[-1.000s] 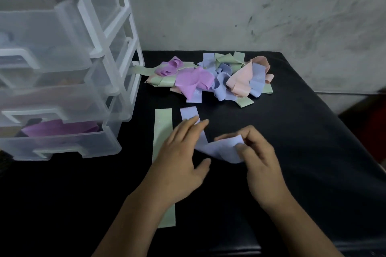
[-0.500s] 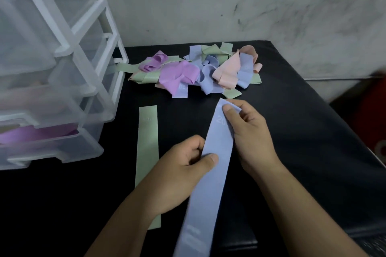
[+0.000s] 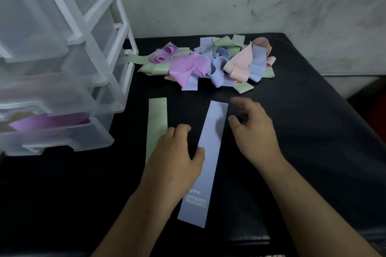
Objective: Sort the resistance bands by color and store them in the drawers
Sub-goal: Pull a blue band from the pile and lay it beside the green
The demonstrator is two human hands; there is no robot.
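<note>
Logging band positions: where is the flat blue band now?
In the head view, the blue band lies flat on the black table, centre front, between the left hand and right hand, right of the green band.

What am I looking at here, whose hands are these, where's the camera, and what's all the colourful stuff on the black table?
There is no machine here. These are a person's two bare hands, filmed by a camera worn on their head that looks forward and down.

On the black table a blue band lies flat between the hands. The left hand touches its edge with the thumb. The right hand, slightly blurred, hangs open beside its far end. Neither hand grips anything.

A green band lies flat further left. Behind is a tangled pile of purple, green, blue and peach bands. At the left stands a clear drawer unit, with a purple band in its lowest visible drawer.
</note>
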